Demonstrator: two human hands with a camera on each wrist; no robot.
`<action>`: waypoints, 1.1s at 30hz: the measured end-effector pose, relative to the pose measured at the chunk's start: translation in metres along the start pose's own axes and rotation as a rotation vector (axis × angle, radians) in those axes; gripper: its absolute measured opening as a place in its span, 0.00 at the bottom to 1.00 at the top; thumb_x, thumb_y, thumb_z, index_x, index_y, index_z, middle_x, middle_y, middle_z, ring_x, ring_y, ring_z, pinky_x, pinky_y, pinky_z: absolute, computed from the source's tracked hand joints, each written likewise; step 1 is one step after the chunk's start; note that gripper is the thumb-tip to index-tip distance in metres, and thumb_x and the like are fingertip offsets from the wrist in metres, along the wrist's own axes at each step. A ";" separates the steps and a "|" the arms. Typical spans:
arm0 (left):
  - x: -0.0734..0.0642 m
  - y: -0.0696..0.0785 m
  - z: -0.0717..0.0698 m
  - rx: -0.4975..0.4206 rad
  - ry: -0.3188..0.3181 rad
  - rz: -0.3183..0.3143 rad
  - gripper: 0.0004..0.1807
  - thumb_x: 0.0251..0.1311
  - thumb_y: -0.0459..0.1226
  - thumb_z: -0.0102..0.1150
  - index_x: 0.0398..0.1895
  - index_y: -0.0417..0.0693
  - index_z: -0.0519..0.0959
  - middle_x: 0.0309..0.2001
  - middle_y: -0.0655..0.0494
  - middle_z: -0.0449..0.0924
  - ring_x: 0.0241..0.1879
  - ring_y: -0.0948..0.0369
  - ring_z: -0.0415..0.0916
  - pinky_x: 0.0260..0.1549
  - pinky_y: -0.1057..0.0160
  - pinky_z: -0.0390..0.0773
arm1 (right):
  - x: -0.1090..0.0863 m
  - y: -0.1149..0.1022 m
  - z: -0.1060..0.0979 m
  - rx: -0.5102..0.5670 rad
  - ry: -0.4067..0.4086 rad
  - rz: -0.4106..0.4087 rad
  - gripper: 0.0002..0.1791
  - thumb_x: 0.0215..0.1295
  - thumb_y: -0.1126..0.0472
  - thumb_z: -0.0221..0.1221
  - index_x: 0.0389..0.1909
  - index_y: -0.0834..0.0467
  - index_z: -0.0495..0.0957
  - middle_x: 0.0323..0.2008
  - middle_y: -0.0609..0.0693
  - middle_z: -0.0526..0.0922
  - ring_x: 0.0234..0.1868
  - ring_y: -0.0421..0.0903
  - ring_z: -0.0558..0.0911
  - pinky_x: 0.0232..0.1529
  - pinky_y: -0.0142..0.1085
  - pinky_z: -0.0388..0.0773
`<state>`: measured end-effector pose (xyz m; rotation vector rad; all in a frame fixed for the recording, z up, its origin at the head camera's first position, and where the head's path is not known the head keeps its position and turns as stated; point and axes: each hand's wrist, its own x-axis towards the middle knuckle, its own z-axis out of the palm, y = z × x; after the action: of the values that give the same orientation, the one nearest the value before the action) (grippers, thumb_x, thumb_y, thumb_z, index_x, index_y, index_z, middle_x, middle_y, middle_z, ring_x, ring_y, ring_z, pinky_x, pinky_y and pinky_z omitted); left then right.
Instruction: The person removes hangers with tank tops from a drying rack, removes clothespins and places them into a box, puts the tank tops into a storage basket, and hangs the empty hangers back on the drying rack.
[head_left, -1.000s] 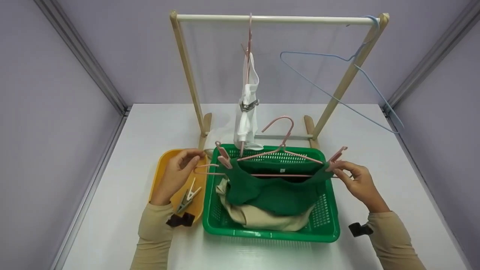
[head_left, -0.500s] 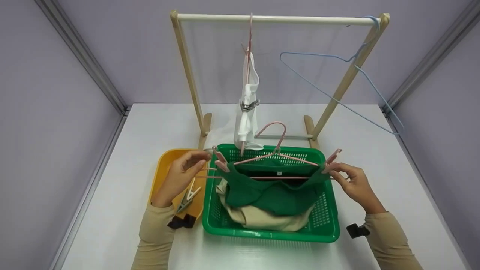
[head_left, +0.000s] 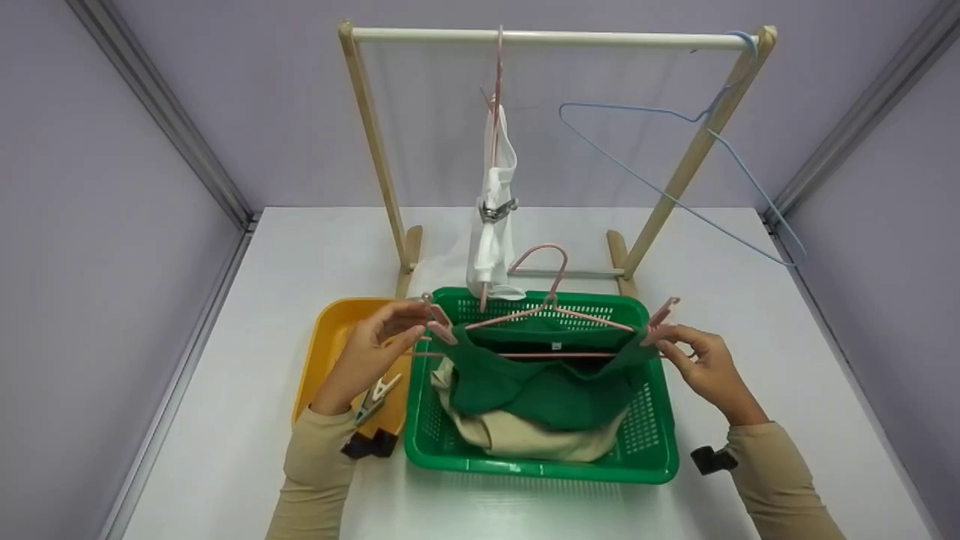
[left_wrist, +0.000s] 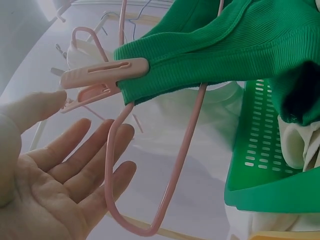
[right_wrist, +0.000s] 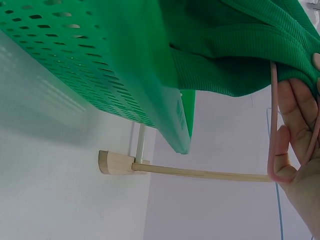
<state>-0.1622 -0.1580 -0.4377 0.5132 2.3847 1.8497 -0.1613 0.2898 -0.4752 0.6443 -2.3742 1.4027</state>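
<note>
Hand at pink hanger — green garment, green basket.

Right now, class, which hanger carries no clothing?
The blue hanger, far right on the rail; one pink hanger carries green clothing, the other white clothing.

Left grip loose, fingers extended; right grip pinching; forearms apart.

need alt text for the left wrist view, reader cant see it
A left hand with fingers extended beside a pink clip gripping the edge of a green ribbed garment. The looped end of a pink hanger juts out below the garment, and a green basket holding pale cloth shows at right.
</note>
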 end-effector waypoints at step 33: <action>0.004 -0.006 0.011 -0.087 -0.040 0.037 0.19 0.61 0.35 0.61 0.54 0.36 0.74 0.50 0.37 0.78 0.48 0.70 0.80 0.53 0.68 0.80 | -0.001 -0.001 0.006 -0.039 -0.006 0.038 0.11 0.58 0.81 0.56 0.36 0.67 0.82 0.39 0.25 0.81 0.46 0.20 0.78 0.49 0.11 0.72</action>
<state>-0.1645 -0.1483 -0.4457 0.5837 2.2733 1.9285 -0.1600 0.2844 -0.4783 0.5964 -2.4240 1.3686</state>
